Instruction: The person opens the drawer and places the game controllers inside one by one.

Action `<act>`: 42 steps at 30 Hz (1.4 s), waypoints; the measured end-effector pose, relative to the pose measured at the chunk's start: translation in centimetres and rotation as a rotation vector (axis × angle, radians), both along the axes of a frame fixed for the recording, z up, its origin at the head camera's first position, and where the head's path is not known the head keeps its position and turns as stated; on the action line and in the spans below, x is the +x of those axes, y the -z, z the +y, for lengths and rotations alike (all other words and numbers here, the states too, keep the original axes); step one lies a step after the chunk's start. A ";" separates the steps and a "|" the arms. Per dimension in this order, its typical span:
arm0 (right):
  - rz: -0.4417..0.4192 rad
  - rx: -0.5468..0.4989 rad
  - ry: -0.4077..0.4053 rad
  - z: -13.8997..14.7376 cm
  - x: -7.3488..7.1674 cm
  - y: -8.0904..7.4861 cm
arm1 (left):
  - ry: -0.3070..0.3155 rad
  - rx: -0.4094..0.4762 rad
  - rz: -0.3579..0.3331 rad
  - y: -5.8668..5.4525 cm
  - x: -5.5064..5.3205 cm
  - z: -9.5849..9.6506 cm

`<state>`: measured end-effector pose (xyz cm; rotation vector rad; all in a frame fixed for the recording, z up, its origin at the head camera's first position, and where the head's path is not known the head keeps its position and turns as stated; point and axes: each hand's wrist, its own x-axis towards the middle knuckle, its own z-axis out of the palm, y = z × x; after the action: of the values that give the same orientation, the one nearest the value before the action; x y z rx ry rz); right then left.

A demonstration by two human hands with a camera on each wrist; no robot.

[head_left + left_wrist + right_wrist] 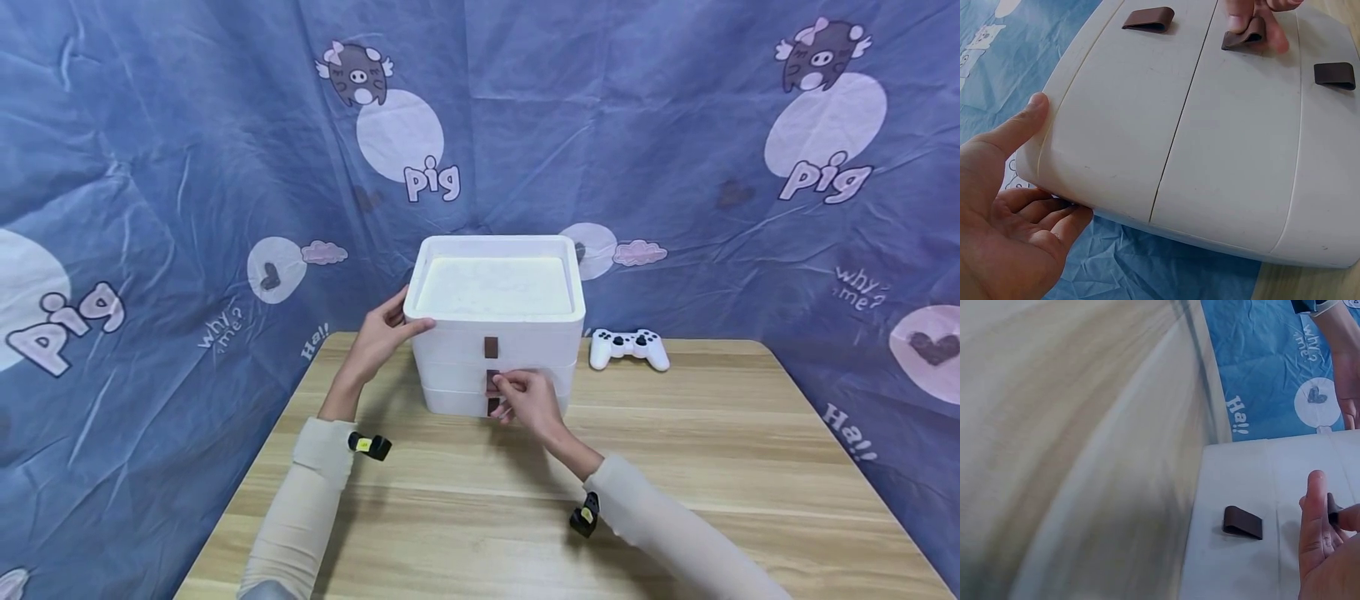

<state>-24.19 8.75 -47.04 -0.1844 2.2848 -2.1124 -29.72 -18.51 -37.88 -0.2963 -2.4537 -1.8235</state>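
Observation:
A white three-tier drawer box [495, 287] stands on the table, its drawers flush at the front. Each drawer has a brown pull tab; the top tab [491, 347] and bottom tab [1335, 75] are untouched. My left hand [378, 335] holds the box's upper left corner, the thumb over the front edge and the fingers curled against the side. With thumb and finger, my right hand [531, 402] pinches the middle tab [1244, 35]. The right wrist view shows my right hand's fingers [1315, 519] in front of the drawers, partly cut off by the frame.
To the right of the box lies a white game controller [628, 348] on the wooden table [712, 450]. A blue printed cloth [525, 117] hangs close behind the box and along both sides of the table.

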 end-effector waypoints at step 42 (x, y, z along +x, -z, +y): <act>-0.326 -0.075 -0.098 -0.7 -0.1 4.4 | 0.006 0.010 -0.002 0.1 -0.1 -0.1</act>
<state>-24.25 8.01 -51.47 0.0447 1.9742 -2.0085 -29.82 -18.61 -37.95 -0.3014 -2.4474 -1.8385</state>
